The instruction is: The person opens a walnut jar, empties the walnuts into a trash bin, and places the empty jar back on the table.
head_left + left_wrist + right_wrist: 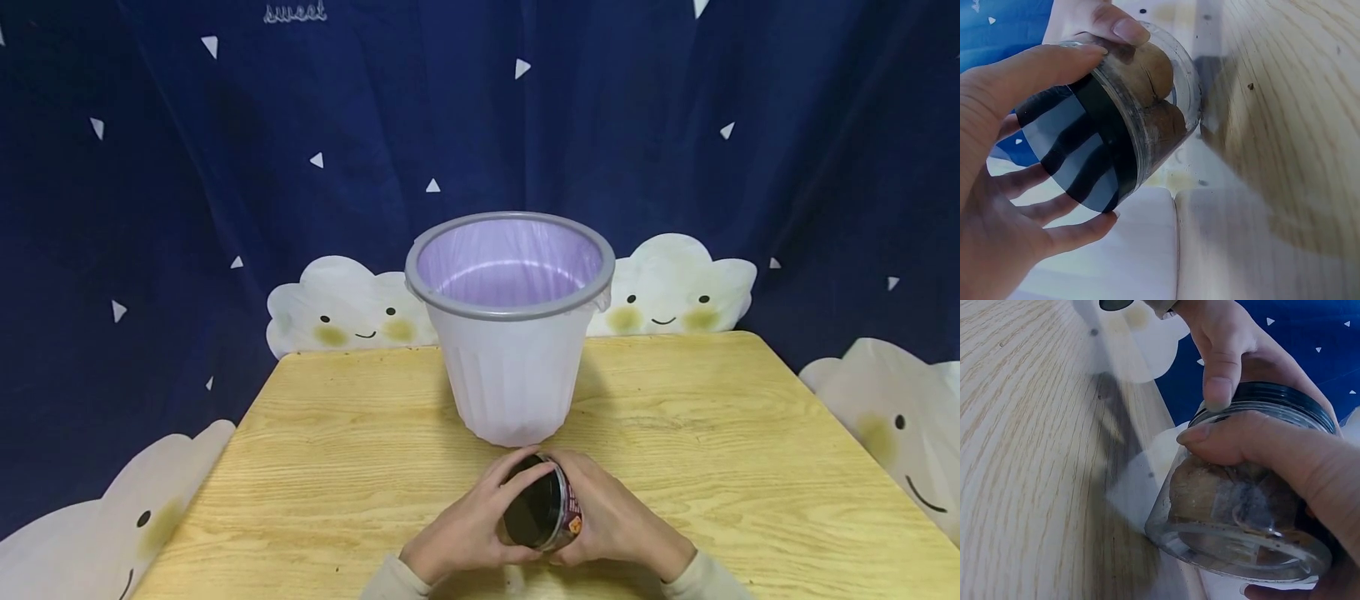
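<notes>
A clear jar [1241, 494] with a glossy black lid [531, 508] is held tilted between both hands near the table's front, its lid toward the left. Brown rounded pieces [1147, 81] show through its wall, and a dark printed label [572, 510] wraps one side. My left hand [474, 523] grips the lid, thumb and fingers spread around its rim. The right hand [613, 518] holds the jar's body, its thumb [1247, 437] lying across the wall just below the lid. In the right wrist view, the jar's base is close to the tabletop.
Beyond the hands stands a white ribbed trash bin [517, 375] with a grey rim and a purple liner [517, 271]. The light wooden table [337, 467] reaches back to a dark blue curtain [360, 108]. Smiling cloud cutouts [671, 287] line the table's edges.
</notes>
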Available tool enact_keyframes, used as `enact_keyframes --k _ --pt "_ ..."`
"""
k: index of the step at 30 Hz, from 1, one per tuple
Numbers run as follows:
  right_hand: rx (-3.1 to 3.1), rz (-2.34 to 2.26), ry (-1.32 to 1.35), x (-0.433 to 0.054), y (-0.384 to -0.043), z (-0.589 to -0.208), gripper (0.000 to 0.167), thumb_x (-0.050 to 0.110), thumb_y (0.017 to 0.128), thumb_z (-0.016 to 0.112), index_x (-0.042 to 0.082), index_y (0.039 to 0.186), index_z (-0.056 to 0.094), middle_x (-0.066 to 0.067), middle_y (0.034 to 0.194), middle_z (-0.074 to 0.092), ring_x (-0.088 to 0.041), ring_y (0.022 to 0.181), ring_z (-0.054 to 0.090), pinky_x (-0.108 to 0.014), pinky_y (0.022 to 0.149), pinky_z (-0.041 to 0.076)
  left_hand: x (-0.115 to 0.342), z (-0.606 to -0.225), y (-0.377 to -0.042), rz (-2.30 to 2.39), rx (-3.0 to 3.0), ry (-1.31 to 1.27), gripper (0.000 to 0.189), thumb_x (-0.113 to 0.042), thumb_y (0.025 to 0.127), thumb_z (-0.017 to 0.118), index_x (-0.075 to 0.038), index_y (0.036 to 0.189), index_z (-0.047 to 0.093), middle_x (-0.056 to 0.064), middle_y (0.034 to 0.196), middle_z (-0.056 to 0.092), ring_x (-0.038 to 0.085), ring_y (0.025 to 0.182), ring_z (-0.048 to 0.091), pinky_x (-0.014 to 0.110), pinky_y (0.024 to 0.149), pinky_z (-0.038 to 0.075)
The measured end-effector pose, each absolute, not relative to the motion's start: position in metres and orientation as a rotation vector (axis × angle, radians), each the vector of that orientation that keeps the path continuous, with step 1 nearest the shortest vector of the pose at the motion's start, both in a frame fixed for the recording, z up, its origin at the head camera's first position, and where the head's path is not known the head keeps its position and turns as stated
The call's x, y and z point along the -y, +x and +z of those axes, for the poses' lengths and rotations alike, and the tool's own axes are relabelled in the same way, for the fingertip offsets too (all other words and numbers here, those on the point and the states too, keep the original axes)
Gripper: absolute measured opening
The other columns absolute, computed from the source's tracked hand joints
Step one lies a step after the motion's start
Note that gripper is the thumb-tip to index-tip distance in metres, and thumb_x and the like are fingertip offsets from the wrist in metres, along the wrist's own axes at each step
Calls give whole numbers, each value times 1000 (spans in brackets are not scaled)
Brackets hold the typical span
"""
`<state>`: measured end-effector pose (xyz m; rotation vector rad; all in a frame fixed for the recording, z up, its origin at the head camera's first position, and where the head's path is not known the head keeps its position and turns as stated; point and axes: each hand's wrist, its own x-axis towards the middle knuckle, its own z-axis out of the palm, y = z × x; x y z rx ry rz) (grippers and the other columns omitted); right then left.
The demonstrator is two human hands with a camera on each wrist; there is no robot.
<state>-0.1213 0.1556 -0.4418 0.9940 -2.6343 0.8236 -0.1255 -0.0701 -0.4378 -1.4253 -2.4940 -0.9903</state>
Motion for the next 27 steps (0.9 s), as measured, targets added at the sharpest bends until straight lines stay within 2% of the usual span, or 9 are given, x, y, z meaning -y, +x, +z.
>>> enact_keyframes --k 4,10,17,22,27 --pt "2618 802 998 -155 -121 -442 105 42 44 93 8 132 48 3 124 54 -15 111 53 -38 91 51 70 -437 -125 -1009 2520 -1395 100 -31 71 87 -25 151 28 3 154 22 24 137 32 40 102 43" --pt "2572 788 1032 -156 -121 -443 103 45 47 93 7 132 47 3 124 53 -16 110 54 -38 90 51 69 -438 -127 -978 2463 -1442 101 -28 69 88 -21 151 29 6 154 23 24 137 32 39 105 41" --pt "2584 806 1027 -157 -121 -442 103 46 48 92 8 133 47 2 125 53 -17 111 54 -39 90 51 68 -438 -126 -1005 2519 -1392 103 -30 68 88 -25 151 28 10 153 26 23 136 34 40 103 42" --pt "2602 811 1011 -157 -120 -441 104 44 47 93 6 133 47 -1 125 54 -17 111 54 -39 90 51 68 -438 -126 -969 2499 -1412 101 -27 69 88 -23 151 29 9 154 24 25 138 31 40 104 41" --pt "2611 809 1008 -156 -119 -442 104 43 46 93 7 132 47 2 124 53 -16 110 53 -38 90 51 69 -439 -124 -995 2509 -1402 102 -29 68 89 -24 151 29 7 154 24 24 137 32 41 104 42"
